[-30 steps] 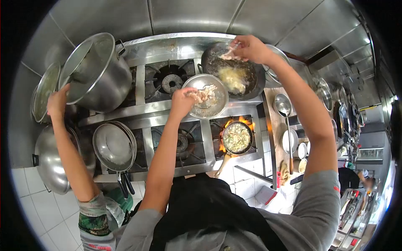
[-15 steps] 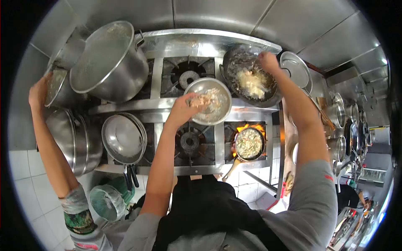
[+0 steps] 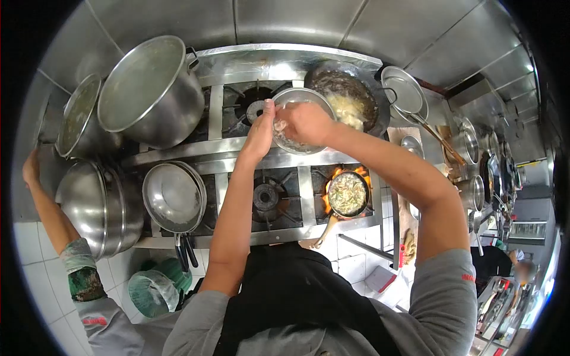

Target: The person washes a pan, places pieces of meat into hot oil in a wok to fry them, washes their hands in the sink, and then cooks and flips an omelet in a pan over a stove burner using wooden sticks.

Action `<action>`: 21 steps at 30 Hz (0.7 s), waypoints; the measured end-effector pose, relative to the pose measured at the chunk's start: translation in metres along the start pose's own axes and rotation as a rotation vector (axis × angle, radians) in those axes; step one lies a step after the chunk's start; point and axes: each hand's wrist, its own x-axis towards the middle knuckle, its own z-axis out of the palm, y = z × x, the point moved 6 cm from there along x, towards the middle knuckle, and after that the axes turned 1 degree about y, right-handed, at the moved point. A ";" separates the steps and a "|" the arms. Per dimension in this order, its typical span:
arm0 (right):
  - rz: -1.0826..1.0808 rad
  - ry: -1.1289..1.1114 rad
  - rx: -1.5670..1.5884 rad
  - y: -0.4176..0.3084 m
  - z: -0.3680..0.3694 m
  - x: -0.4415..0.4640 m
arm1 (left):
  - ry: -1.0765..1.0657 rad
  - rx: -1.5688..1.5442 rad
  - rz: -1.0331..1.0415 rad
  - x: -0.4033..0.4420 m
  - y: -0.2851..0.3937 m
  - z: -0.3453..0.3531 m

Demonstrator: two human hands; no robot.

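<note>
The bowl is gleaming silver, the wok is showing blackish around pale yellow food, flames are glowing orange, and the grey sleeve is bearing red print.

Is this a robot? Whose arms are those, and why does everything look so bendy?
No robot here, just a person using two bare hands! The camera is worn on that person's head, looking forward and down, so every picture comes from there. The view looks curved and round. The left hand is at the edge of a metal bowl, and the right hand reaches into it. Bits of pale food show there, but exactly what is held is hidden. On the stove you can see a dark wok, a small pan over flames, and a big pot. The arm at the far left is somebody else's.
</note>
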 end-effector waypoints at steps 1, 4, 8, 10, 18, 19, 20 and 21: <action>0.004 0.000 0.029 0.006 -0.001 0.004 | 0.025 -0.006 -0.001 -0.005 0.004 -0.004; 0.202 -0.055 0.354 0.034 -0.018 0.013 | 0.063 0.192 0.157 -0.019 0.023 -0.012; 0.486 -0.154 0.853 0.042 -0.025 0.022 | 0.032 0.215 0.237 -0.024 0.036 -0.012; 0.473 -0.154 0.926 0.033 -0.029 0.029 | 0.030 0.301 0.156 -0.021 0.040 -0.014; 0.688 -0.116 0.225 0.167 -0.046 -0.006 | 0.098 0.197 0.168 -0.018 -0.014 -0.057; 0.689 -0.176 0.027 0.194 -0.030 -0.013 | 0.119 0.274 0.172 -0.018 -0.021 -0.062; 0.624 -0.212 -0.110 0.225 -0.006 -0.023 | 0.119 0.319 0.170 -0.021 -0.023 -0.065; 0.555 -0.244 -0.248 0.256 0.022 -0.035 | 0.121 0.363 0.170 -0.027 -0.023 -0.067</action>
